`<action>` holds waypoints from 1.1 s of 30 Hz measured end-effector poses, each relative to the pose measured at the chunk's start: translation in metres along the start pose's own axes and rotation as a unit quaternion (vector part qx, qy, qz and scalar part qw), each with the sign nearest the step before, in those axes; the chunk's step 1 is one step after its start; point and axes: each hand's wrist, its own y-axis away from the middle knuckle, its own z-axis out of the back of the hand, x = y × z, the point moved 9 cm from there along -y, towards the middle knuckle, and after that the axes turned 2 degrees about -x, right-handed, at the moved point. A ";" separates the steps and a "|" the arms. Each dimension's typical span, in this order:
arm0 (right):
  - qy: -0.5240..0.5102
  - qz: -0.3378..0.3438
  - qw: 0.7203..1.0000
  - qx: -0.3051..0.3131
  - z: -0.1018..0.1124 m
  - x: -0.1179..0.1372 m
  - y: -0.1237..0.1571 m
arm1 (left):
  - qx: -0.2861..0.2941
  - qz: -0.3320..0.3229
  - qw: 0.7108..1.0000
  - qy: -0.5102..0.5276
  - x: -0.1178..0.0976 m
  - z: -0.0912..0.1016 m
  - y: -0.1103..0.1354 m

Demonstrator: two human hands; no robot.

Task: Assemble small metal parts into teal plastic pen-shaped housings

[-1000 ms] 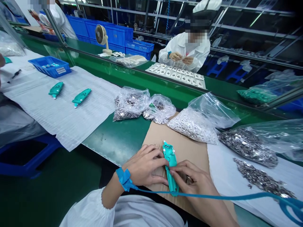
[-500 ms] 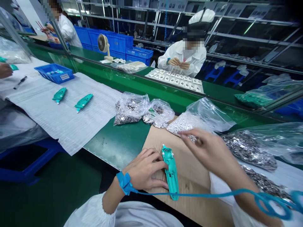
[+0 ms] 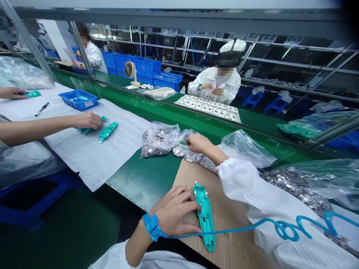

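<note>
A teal plastic housing half, long and narrow with its hollow side up, lies on a brown board. My left hand steadies it from the left, fingertips and thumb at its edge. A blue wrist strap circles that wrist. My right hand is over the mouth of a clear bag of small metal parts, fingers bent together; what they pinch is hidden. Left of it stands another bag of metal parts, and a third clear bag lies to the right, partly behind my forearm.
A blue coiled cord runs across my lap side to the right. Larger bags of shiny metal pieces lie at right. At left, a co-worker's hand touches a teal part beside another teal housing and a blue tray.
My right hand has moved forward and left, from above the board to the middle bag. My left hand stays on the housing. A co-worker's arm has reached in at left.
</note>
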 end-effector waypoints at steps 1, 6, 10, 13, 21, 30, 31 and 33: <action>0.001 0.002 1.000 -0.003 0.002 -0.003 0.001 | -0.002 0.001 1.000 0.000 0.000 0.000 0.000; -0.001 -0.005 0.999 -0.043 0.012 -0.010 0.007 | 0.005 0.001 1.000 0.007 0.001 -0.001 -0.001; -0.015 0.021 0.998 -0.057 0.011 0.001 0.006 | 0.009 0.008 1.000 0.011 0.002 0.000 0.000; -0.026 0.031 0.996 -0.075 0.018 0.005 0.008 | 0.006 0.011 1.000 0.014 0.003 0.000 0.001; -0.053 0.034 0.988 -0.144 0.065 -0.019 0.064 | 0.007 0.009 1.000 0.008 0.003 -0.001 0.001; -0.137 -0.045 0.990 -0.001 -0.036 -0.064 0.185 | 0.007 -0.004 1.000 0.018 0.002 0.000 -0.002; -0.161 -0.048 0.986 0.001 -0.046 -0.066 0.192 | 0.010 -0.003 1.000 0.016 0.002 0.000 -0.002; -0.207 -0.055 0.977 -0.012 -0.057 -0.069 0.201 | 0.017 0.001 1.000 0.013 0.002 0.000 -0.002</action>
